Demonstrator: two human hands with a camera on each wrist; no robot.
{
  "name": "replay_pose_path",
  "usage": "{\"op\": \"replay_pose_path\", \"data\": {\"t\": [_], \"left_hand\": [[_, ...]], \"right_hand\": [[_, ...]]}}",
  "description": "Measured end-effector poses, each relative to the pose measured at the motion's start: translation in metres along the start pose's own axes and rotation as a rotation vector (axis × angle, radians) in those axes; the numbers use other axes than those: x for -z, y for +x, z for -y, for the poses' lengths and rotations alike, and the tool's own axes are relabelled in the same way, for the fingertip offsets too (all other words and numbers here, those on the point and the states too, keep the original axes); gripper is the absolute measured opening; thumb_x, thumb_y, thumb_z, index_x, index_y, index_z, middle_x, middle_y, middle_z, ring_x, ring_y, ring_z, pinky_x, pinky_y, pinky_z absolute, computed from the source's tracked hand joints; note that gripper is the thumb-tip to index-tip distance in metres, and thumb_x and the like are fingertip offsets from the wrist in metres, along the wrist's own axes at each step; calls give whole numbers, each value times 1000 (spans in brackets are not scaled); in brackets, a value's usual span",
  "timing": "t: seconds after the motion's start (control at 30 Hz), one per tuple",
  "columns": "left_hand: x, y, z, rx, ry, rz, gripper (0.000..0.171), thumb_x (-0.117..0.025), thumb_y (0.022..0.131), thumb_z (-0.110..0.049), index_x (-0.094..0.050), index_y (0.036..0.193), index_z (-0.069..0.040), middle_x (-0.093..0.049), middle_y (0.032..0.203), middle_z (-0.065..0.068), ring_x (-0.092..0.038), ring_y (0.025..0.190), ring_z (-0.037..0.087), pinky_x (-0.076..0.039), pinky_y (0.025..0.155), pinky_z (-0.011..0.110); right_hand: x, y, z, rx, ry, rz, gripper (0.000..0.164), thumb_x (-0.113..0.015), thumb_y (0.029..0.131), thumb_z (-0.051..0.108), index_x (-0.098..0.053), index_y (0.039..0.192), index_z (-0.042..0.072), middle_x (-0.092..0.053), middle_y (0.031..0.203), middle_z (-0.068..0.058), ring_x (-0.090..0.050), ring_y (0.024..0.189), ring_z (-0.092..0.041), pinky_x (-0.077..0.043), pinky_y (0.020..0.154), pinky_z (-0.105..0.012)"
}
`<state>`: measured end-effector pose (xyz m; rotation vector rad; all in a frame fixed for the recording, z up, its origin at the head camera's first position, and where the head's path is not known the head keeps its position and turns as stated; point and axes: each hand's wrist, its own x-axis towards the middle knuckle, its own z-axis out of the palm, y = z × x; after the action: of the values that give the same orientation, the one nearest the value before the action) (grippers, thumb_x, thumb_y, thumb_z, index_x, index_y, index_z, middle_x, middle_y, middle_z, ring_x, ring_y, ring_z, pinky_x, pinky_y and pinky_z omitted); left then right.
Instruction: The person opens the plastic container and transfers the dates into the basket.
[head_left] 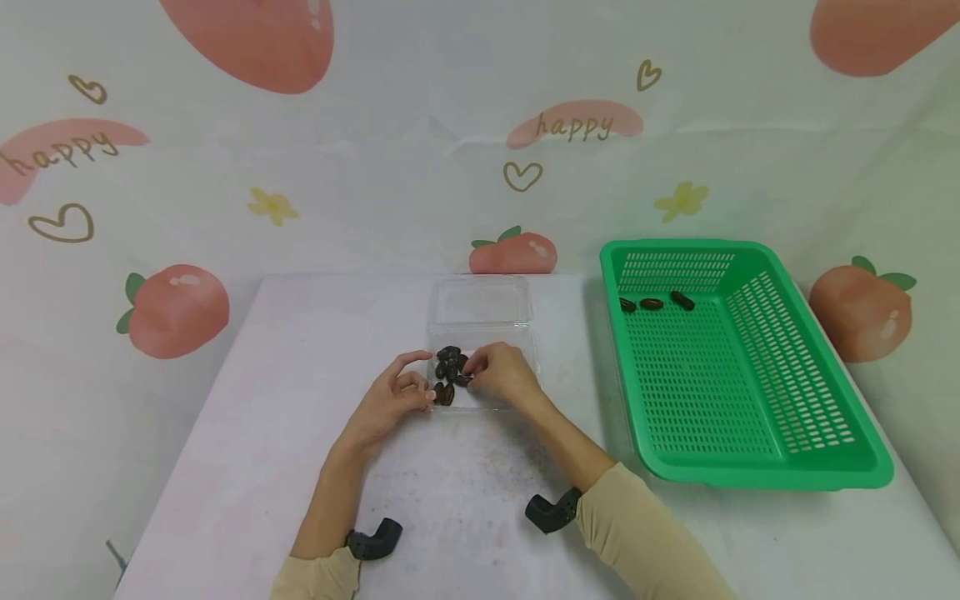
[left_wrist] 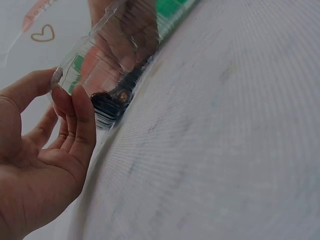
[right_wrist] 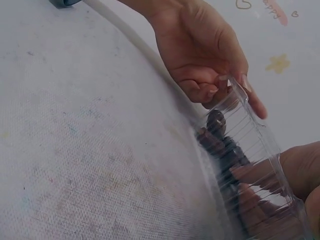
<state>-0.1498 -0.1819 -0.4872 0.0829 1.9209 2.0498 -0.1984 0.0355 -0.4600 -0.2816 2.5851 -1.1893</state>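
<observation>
A clear plastic box (head_left: 480,333) lies on the table with its hinged lid folded back. Several dark brown, glossy oval pieces that look like dates (head_left: 452,367) are grouped in its left half. At the box's left side, my left hand (head_left: 388,403) pinches the rim between thumb and fingers, as the left wrist view shows (left_wrist: 55,130). My right hand (head_left: 504,373) reaches into the box, its thumb and fingertips closed around a date at the right of the group. In the right wrist view, the box wall partly blurs the fingertips and dates (right_wrist: 232,155).
A large green slotted basket (head_left: 622,392) stands on the right of the table, and a few more dates (head_left: 652,304) lie at its far left end. Behind the white table (head_left: 300,350) hangs a printed cloth (head_left: 405,167) with peaches and flowers.
</observation>
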Motion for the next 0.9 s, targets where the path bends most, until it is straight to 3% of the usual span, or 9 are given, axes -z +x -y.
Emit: {"op": "replay_pose_path", "data": {"t": [0.3, 0.5, 0.63, 0.9], "left_hand": [[0, 0, -1, 1, 7, 4, 67, -71, 88, -1, -41, 147, -10, -52, 84, 3, -59, 75, 16, -56, 74, 33], [2, 1, 0, -8, 7, 15, 66, -70, 89, -1, -40, 147, -9, -52, 84, 3, -59, 75, 17, -56, 74, 33], [2, 1, 1, -8, 5, 14, 66, -71, 89, -2, -41, 147, -10, -52, 83, 2, -59, 75, 17, -56, 74, 32], [1, 0, 1, -12, -4, 13, 65, -70, 89, -1, -42, 146, -12, -52, 82, 2, -60, 73, 18, -56, 73, 33]], "right_hand": [[-4, -1, 2, 45, -66, 8, 19, -86, 69, 6, -78, 86, 9, -64, 70, 3, -55, 66, -11, -46, 61, -25], [-6, -2, 4, 22, -136, 15, 20, -87, 72, 11, -79, 90, 15, -65, 72, 7, -56, 66, -9, -46, 62, -27], [-5, -3, 3, 34, -103, 8, 19, -83, 75, 10, -79, 93, 15, -66, 73, 7, -57, 67, -9, -46, 61, -26], [2, -3, 3, 34, 63, 6, 20, -79, 78, 8, -80, 97, 13, -71, 81, 3, -61, 75, -10, -46, 60, -23]]}}
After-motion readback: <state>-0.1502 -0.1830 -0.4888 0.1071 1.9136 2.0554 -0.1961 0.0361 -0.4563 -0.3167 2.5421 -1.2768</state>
